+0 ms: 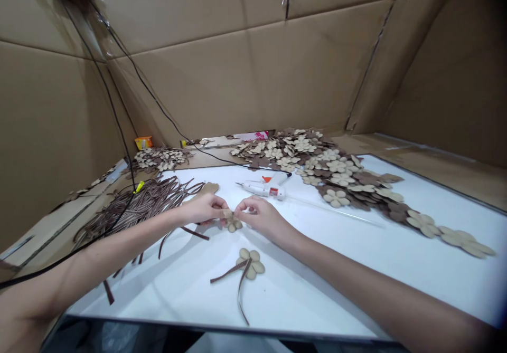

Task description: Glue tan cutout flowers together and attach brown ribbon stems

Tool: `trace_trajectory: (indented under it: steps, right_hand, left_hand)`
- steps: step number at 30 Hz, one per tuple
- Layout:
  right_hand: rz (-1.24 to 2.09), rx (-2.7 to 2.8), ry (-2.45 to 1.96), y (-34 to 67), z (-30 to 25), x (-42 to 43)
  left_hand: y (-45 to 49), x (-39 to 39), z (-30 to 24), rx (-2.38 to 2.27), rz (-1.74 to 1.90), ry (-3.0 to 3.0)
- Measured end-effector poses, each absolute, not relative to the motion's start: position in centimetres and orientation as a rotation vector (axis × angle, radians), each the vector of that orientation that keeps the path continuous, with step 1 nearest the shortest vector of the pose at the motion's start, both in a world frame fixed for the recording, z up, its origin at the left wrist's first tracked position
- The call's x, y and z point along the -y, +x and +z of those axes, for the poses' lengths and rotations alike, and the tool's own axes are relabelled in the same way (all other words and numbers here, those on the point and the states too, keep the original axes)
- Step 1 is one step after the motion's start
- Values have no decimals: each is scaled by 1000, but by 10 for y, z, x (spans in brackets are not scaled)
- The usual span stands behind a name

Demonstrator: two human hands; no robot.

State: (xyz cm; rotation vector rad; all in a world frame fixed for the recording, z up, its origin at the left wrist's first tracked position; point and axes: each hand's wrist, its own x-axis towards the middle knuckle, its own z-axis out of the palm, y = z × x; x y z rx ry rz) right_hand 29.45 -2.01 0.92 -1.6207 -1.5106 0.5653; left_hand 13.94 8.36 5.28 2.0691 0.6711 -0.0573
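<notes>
Left hand (208, 209) and right hand (257, 213) sit just beyond a strip-tailed flower (256, 266) on the white tabletop (301, 311); left pinches a beige flower (234, 226), fingers nearly closed; right curled at its edge, can't tell if gripping; strip pile (152, 200) to the left; glue gun (259, 189) beyond; flower heap (336, 167) farther.

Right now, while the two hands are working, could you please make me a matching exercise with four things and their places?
Things
1. glue gun
2. brown strips
3. flower with dark strips trailing from it
4. small orange-and-yellow box

Places
A. on the white tabletop, between the forearms, towards the near edge
B. at the far left, beside a heap of flowers
C. lying just beyond the right hand
D. heaped mostly beyond the left forearm

Right pairs: 1-C, 2-D, 3-A, 4-B.
</notes>
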Motion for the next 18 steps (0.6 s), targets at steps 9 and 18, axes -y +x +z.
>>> trace_trajectory:
  steps: [9, 18]
  right_hand:
    - [513, 1578, -1724, 289, 11, 21]
    - [455, 1625, -1825, 284, 17, 24]
  left_hand:
    - [140, -87, 43, -733, -43, 1992]
    - [141, -87, 31, -803, 27, 2005]
